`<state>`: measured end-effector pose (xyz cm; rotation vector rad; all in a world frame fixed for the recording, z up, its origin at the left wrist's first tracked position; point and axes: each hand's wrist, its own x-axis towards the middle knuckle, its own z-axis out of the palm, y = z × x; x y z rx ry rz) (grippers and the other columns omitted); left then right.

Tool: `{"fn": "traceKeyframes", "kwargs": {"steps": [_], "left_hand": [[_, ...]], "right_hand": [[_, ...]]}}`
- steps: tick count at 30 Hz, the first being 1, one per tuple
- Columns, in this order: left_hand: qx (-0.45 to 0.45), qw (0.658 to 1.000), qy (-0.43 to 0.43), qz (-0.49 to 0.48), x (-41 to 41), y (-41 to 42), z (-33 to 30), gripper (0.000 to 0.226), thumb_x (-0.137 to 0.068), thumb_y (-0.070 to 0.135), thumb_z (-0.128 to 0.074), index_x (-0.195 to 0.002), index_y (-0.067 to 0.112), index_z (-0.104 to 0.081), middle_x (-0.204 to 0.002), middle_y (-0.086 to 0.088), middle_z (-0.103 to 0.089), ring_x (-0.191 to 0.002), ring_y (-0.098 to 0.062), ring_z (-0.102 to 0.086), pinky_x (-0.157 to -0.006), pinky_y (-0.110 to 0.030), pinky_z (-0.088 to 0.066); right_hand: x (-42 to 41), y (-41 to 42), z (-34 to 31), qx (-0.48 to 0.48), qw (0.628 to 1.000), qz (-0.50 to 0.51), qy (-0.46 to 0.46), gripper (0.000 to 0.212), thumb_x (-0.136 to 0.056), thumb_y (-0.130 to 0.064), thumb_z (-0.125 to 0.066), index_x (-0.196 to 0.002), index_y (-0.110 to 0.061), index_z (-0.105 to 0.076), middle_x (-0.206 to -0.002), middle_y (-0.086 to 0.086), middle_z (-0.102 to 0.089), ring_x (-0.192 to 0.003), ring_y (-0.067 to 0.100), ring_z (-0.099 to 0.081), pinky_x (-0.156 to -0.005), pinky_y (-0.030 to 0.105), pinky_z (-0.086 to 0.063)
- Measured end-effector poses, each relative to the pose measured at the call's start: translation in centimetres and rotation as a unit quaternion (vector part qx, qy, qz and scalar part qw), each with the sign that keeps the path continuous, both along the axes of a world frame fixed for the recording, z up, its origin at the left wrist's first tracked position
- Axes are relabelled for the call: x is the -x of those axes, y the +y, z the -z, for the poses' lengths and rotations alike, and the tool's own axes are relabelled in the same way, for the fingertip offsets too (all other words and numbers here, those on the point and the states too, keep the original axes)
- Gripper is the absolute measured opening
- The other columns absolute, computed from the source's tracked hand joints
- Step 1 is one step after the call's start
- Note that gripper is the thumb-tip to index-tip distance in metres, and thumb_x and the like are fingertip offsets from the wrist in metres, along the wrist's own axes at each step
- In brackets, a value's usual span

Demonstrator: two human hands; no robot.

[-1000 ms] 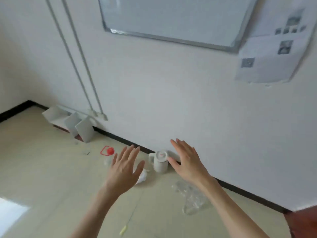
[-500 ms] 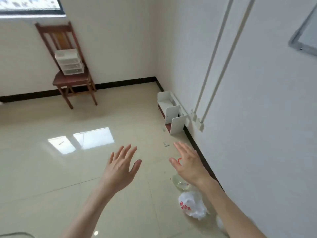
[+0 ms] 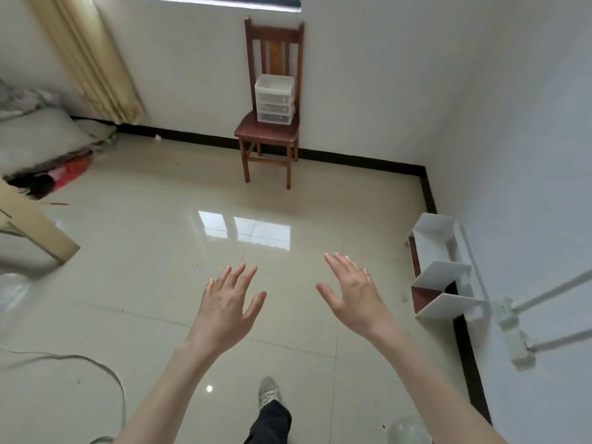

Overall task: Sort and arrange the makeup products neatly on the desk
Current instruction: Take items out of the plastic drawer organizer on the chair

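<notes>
At the left edge of the floor a pale wooden corner (image 3: 38, 232) juts into view, perhaps part of the worktop, though too little of it shows to be sure; nothing that reads as a makeup product lies on it or anywhere else in sight. Moving rightward, the left hand (image 3: 226, 307) hangs in the air over the tiled floor (image 3: 153, 251), back toward the camera, fingers straight and fanned, holding nothing. Beyond it, against the far wall, stands a wooden chair (image 3: 270, 133) with a small white drawer box (image 3: 275, 99) on its seat. That box is the likeliest thing here to serve the sorting, and it lies straight ahead and well apart from both hands, roughly midway between them, so neither is clearly nearer. Its drawers face the camera and it stands upright. The right hand (image 3: 355, 298) mirrors the left: raised, palm turned inward, fingers spread and empty. Further right, a white divided shelf (image 3: 440, 274) lies on the floor along the right wall, near the right hand but untouched.
</notes>
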<state>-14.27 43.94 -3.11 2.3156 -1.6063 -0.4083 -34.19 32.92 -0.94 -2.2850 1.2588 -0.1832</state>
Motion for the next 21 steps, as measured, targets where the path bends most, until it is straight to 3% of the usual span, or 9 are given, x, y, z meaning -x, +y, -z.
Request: {"fn": "traceKeyframes", "kwargs": {"steps": [11, 16, 21], "left_hand": [[0.021, 1.0, -0.016, 0.004, -16.2, -21.0, -3.2, 0.079, -0.076, 0.063, -0.002, -0.147, 0.031, -0.013, -0.155, 0.007, -0.011, -0.143, -0.011, -0.001, -0.116, -0.034, 0.0], [-0.002, 1.0, 0.003, 0.0, -20.6, -29.6, -1.9, 0.055, -0.096, 0.045, -0.028, -0.147, 0.03, -0.013, -0.156, 0.005, -0.01, -0.144, -0.013, 0.0, -0.117, -0.036, 0.001], [-0.006, 1.0, 0.001, -0.018, -25.0, -40.2, -1.1, 0.054, -0.097, 0.042, -0.03, -0.147, 0.029, -0.014, -0.156, 0.005, -0.01, -0.144, -0.013, 0.0, -0.117, -0.037, 0.001]], "right_hand": [[-16.8, -21.0, -2.2, 0.024, 1.0, -0.005, -0.018, 0.059, -0.096, -0.04, -0.043, -0.148, -0.025, -0.02, -0.156, -0.003, -0.018, -0.145, 0.014, -0.008, -0.117, 0.039, 0.0], [-21.6, -29.6, -0.9, -0.006, 1.0, -0.01, -0.012, 0.059, -0.096, -0.039, -0.043, -0.148, -0.025, -0.019, -0.157, -0.003, -0.017, -0.145, 0.014, -0.007, -0.117, 0.039, 0.0], [-26.2, -40.8, -0.4, -0.006, 1.0, -0.017, -0.014, 0.06, -0.096, -0.038, -0.044, -0.149, -0.024, -0.019, -0.157, -0.001, -0.016, -0.145, 0.015, -0.006, -0.117, 0.039, 0.0]]}}
